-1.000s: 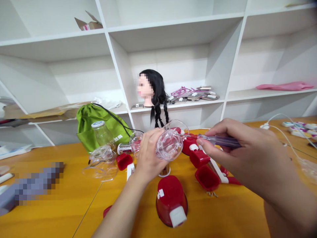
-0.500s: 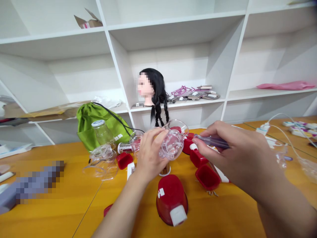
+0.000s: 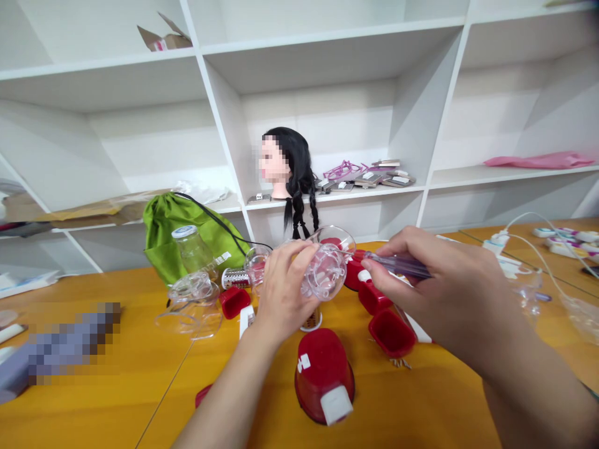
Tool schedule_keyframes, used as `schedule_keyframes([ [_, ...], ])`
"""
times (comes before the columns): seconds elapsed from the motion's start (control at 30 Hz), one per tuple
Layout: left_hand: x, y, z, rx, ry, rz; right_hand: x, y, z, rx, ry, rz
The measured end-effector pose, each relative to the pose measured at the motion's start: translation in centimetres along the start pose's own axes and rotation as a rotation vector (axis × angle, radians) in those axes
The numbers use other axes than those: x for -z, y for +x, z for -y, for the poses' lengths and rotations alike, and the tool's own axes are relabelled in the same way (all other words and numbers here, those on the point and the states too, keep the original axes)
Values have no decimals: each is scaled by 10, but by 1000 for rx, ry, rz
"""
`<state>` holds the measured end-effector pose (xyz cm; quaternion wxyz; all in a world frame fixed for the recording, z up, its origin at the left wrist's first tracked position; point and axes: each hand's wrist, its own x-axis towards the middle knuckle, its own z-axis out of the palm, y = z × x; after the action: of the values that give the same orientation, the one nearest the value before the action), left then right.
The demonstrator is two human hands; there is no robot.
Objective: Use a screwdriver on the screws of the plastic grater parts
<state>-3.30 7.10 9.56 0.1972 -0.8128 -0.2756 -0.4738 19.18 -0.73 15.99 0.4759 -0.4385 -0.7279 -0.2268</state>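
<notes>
My left hand is wrapped round a clear plastic part with a round, ribbed end turned toward me. In my right hand is a screwdriver with a see-through purplish handle. Its thin shaft points left and meets the edge of the clear part; the exact contact point is too small to tell. Below the hands a red plastic housing with white pieces on it rests on the table. Several small screws lie beside a red open-ended part.
A green drawstring bag stands at the back left behind a glass jar and clear plastic pieces. A metal grater drum lies near a small red part. White shelves hold a mannequin head. A white cable runs at right.
Almost nothing differs. Both hands keep their hold, and the screwdriver has shifted very slightly left against the clear part.
</notes>
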Motion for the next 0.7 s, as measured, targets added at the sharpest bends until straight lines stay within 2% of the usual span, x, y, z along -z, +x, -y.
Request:
schedule_keyframes([
  [0.53, -2, -1, -1, 12, -9, -4, -1, 0, -2, -32, 41, 55],
  [0.7, -1, -1, -3, -2, 9, 22, 0, 2, -1, -79, 31, 3],
])
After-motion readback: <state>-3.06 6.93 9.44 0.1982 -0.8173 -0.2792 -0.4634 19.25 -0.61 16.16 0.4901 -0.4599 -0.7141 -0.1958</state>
